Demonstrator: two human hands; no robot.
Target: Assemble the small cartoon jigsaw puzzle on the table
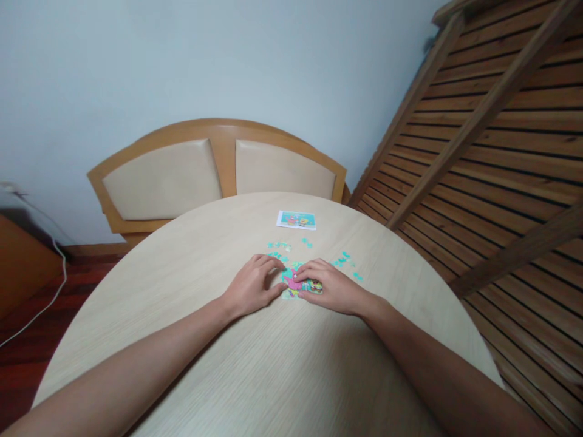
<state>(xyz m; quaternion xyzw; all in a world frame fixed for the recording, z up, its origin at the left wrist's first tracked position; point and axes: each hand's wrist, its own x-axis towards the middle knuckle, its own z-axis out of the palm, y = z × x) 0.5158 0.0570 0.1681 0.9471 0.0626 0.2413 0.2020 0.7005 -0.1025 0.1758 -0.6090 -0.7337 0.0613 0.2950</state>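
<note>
A partly joined jigsaw puzzle (293, 280) lies flat on the round table, showing a pink cartoon figure on turquoise. At its left side, my left hand (255, 284) is curved, with fingertips at the upper left edge and thumb at the lower left. My right hand (334, 286) covers the puzzle's right part, its fingers pressing down from above and its thumb by the lower edge. Any single piece under the right fingers is hidden. Loose turquoise puzzle pieces (345, 260) are scattered to the right, and several more pieces (279, 245) lie beyond the left hand.
Farther back on the pale wooden table (218, 370) rests a printed reference picture (297, 220) with cartoon figures. A padded chair back (228, 164) stands behind the table, against the wall. Wooden slats (501, 139) lean along the right. A white cable (59, 297) hangs at the left.
</note>
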